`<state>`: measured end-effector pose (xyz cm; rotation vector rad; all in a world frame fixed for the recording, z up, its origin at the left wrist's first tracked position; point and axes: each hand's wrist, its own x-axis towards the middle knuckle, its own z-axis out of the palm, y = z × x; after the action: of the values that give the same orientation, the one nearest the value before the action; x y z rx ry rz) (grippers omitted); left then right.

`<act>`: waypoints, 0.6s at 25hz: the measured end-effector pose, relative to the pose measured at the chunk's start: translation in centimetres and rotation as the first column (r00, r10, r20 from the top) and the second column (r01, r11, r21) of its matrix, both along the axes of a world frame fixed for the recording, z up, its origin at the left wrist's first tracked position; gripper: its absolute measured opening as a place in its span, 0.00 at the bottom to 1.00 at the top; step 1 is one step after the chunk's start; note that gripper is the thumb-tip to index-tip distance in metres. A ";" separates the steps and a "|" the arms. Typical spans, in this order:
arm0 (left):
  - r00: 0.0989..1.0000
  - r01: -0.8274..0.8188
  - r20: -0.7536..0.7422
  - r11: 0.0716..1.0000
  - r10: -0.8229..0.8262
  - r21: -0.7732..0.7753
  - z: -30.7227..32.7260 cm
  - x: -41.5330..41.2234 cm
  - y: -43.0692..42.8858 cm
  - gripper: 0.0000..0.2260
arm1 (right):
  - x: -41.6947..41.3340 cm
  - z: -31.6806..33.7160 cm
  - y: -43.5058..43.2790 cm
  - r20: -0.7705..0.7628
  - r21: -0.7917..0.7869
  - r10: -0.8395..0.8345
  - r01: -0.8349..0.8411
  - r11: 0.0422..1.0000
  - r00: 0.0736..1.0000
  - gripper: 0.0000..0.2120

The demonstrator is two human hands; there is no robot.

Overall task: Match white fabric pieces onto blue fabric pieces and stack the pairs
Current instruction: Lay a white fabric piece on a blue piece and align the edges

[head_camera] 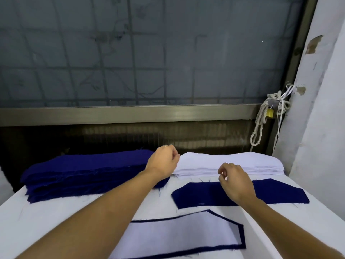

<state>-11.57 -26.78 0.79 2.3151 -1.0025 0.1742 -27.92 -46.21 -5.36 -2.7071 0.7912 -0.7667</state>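
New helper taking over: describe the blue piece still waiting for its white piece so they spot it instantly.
On the white-covered table, look just in front of the white stack at far right. The single blue piece lies flat there. Unlike the blue stack on the left it is one layer; unlike the nearer finished pair it carries no white.
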 end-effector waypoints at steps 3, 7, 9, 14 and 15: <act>0.997 -0.059 -0.038 0.986 0.066 0.157 -1.4 1.7 -5.5 0.12 | 2.8 -0.9 -2.6 -0.059 -0.015 0.030 -0.031 0.999 0.998 0.12; 0.984 -0.161 -0.035 0.951 0.177 0.262 -3.6 3.7 -9.3 0.14 | 6.0 -2.1 -4.8 -0.058 -0.064 0.008 -0.011 0.998 0.998 0.15; 0.971 -0.204 -0.084 0.957 0.225 0.207 -4.0 4.7 -10.2 0.14 | 7.1 -2.5 -5.7 -0.046 -0.099 -0.017 0.012 0.995 0.999 0.14; 0.977 -0.193 -0.065 0.973 0.202 0.124 -4.3 5.3 -10.7 0.09 | 8.2 -3.3 -6.2 -0.033 -0.141 -0.051 0.046 0.989 0.998 0.13; 0.983 -0.182 -0.003 0.972 0.185 0.150 -4.3 5.3 -10.7 0.10 | 8.2 -3.4 -6.1 -0.031 -0.146 -0.051 0.046 0.988 0.998 0.13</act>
<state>-6.24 -37.52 -3.50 2.5420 -0.8162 0.1576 -19.67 -52.28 -8.79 -2.8458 0.8434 -0.8205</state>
